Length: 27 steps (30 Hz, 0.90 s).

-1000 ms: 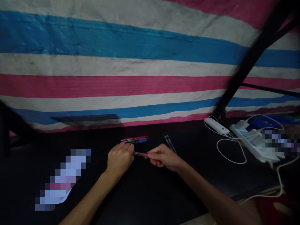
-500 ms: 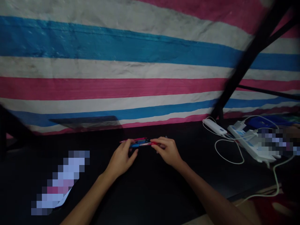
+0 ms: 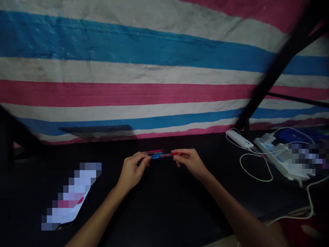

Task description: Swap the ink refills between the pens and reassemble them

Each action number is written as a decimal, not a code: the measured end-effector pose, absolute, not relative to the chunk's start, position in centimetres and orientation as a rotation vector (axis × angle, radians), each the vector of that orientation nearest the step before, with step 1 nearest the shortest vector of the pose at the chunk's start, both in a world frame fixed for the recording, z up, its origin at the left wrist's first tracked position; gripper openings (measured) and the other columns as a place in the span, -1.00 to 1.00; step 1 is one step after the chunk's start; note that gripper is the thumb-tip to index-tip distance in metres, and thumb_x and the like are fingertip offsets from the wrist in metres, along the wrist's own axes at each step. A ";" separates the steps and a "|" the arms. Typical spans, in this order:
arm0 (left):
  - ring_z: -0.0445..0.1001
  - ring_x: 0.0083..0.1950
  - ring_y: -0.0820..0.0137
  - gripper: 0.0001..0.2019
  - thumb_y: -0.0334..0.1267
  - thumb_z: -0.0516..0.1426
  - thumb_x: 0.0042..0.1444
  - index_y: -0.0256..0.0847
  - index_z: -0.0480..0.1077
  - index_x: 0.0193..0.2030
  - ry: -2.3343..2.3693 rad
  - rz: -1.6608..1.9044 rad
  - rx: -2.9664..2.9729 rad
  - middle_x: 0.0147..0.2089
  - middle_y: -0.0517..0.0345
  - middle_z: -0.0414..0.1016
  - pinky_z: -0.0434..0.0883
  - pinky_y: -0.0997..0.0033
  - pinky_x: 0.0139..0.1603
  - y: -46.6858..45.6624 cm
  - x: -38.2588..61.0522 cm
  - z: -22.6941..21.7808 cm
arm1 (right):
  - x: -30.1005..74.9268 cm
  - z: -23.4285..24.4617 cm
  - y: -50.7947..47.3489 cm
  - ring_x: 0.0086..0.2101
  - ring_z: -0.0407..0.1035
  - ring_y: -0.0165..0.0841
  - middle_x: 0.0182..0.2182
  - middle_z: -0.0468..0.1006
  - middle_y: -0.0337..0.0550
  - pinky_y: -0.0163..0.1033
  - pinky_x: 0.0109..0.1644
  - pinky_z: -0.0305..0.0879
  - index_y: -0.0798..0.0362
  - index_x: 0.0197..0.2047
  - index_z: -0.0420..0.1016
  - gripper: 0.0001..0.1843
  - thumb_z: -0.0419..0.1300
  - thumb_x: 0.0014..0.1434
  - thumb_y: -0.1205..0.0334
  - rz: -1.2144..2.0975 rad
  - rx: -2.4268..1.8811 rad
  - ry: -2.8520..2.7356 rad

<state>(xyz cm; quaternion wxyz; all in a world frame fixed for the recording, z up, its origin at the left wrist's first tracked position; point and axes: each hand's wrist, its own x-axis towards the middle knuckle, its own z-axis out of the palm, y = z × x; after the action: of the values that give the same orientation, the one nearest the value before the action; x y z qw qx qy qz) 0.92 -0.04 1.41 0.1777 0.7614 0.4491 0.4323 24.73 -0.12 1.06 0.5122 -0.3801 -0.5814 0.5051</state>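
Pen [image 3: 166, 155] slim, blue L, red R; pinched btwn L hand [image 3: 133, 168] & R hand [image 3: 192, 162].

Bare hands [image 3: 132, 170] and slender bare forearms [image 3: 108, 206]

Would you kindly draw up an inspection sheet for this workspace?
Surface: black tabletop, dimly lit, fine detail unclear.
Job's things: red-and-blue pen, roughly level across the view; pink pen just beyond it.
Clutter: pixelated flat object at left; white power strip, white oblong device and blue item at right.
Grips: right hand pinches the red end; left hand is at the blue end, hold unclear.
Cables: white cable trailing at right, another looped near the power strip.
Surroundings: striped sheet behind; dark frame bars either side.
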 end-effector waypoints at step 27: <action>0.50 -0.23 0.39 -0.77 -0.22 0.27 -0.04 -0.21 0.49 -0.21 1.069 1.307 1.447 -0.27 0.12 0.56 0.42 0.43 -0.14 0.8 1.3 0.1 | 24.3 0.9 0.1 -0.43 0.36 -0.40 -0.36 0.47 -0.18 -0.34 -0.47 0.28 0.03 -0.14 0.46 -0.60 0.37 -0.10 0.16 1.343 -0.999 -1.214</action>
<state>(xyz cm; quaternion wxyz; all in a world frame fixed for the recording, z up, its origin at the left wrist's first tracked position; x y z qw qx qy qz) 1.29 0.80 0.13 0.4429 0.5834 0.4308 0.5271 24.30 0.12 0.90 0.5114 -0.4152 -0.5045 0.5582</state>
